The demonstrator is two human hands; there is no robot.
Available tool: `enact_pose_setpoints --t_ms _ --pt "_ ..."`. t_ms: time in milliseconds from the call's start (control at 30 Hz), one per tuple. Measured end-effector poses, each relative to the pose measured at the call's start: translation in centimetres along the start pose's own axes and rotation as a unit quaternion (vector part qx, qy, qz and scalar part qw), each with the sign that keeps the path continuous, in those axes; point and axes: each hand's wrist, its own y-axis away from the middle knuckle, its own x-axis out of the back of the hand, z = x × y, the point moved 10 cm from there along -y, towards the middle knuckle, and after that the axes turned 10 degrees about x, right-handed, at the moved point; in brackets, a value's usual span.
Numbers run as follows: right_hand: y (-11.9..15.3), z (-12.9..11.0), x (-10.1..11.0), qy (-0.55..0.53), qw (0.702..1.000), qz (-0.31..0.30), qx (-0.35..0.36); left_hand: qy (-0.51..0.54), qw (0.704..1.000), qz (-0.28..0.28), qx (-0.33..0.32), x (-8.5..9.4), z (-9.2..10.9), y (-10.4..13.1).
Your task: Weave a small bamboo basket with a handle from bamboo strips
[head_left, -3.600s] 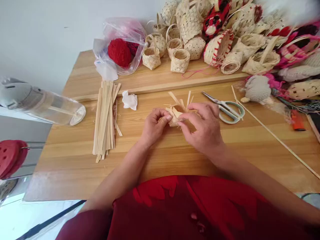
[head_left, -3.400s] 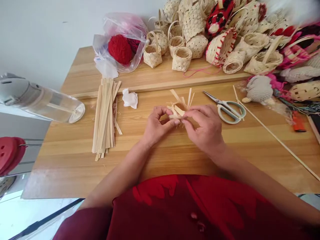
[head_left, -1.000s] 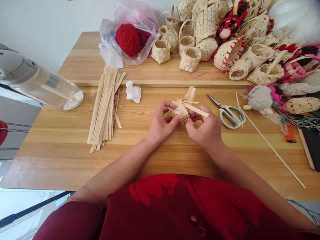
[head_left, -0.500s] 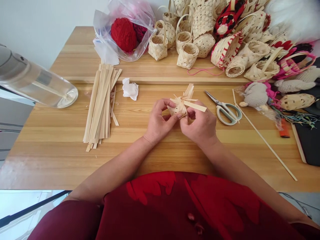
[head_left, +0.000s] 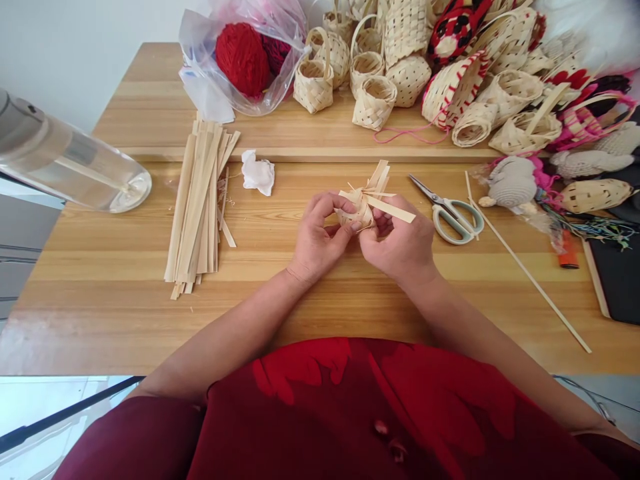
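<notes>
A small woven piece (head_left: 361,212) of pale strips is held between both hands above the table, with several loose strip ends sticking up and to the right. My left hand (head_left: 323,233) pinches its left side, thumb in front and fingers behind. On the right side, my right hand (head_left: 400,241) has its fingers closed at the piece's edge, partly under a strip end; its fingertips are partly hidden. Scissors (head_left: 453,213) lie right of my right hand. Left of my hands are a crumpled white tissue (head_left: 259,173) and a bundle of flat strips (head_left: 197,207).
Small woven baskets (head_left: 375,102) crowd the back right of the wooden table (head_left: 125,293), near a plastic bag with red yarn (head_left: 243,59). A clear bottle (head_left: 75,157) is at the left. A long thin strip (head_left: 530,273) lies at the right.
The view has shifted slightly, so table objects appear a little higher. Around the woven piece, my right fingers have moved slightly; both hands keep their hold.
</notes>
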Motion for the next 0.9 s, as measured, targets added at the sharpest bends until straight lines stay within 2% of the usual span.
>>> enact_pose_setpoints --t_ms 367,567,667,900 --pt "-0.2 -0.1 -0.1 0.008 1.000 -0.017 0.010 -0.030 0.999 -0.001 -0.023 -0.2 0.5 0.0" --pt "-0.2 1.2 -0.4 -0.122 0.990 -0.026 -0.061 -0.030 0.999 -0.002 -0.044 0.2 0.2 -0.5" --pt "0.0 1.4 -0.3 -0.169 0.982 -0.024 -0.082 -0.021 0.999 -0.007 -0.035 0.2 0.1 -0.6" --pt "0.2 1.1 -0.2 -0.190 0.980 -0.028 -0.047 0.025 0.999 -0.010 0.018 0.4 -0.3 -1.0"
